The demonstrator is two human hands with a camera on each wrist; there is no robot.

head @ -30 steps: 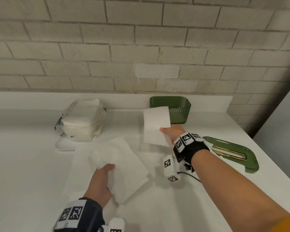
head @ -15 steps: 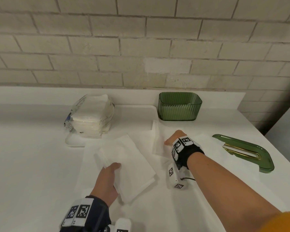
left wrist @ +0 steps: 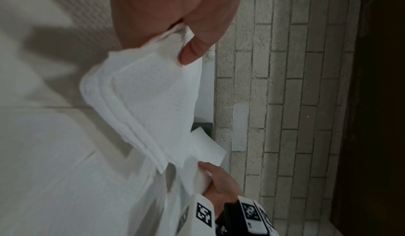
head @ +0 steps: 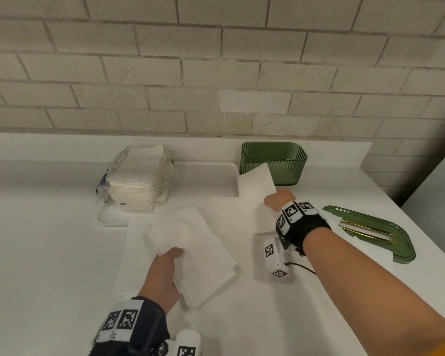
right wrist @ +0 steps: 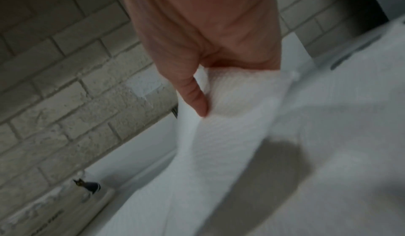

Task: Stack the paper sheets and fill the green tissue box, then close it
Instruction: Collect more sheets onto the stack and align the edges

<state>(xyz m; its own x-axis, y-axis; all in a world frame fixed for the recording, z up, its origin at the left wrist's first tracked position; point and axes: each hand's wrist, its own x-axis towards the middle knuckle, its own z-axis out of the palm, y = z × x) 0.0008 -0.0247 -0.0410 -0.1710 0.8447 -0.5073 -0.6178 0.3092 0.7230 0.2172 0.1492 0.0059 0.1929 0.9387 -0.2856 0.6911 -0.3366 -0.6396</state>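
Note:
My left hand [head: 168,268] grips a small stack of folded white paper sheets [head: 190,250] at its near edge, thumb on top [left wrist: 192,50]; the stack [left wrist: 142,104] is raised slightly off the counter. My right hand [head: 278,200] pinches a single white sheet [head: 254,182] by its corner and holds it up in front of the green tissue box [head: 288,155]; the right wrist view shows the thumb on that sheet [right wrist: 219,127]. The ribbed box stands open at the back by the wall. Its green lid [head: 378,232] lies flat to the right.
A plastic-wrapped pack of paper towels [head: 139,181] sits on a white tray [head: 111,219] at the back left. More white sheets [head: 231,219] lie spread on the white counter between my hands. A brick wall runs behind; the counter's edge falls off to the right.
My right hand went down to the sheets on the counter and has now come up again with a single sheet held before the box. The left hand keeps holding the stack.

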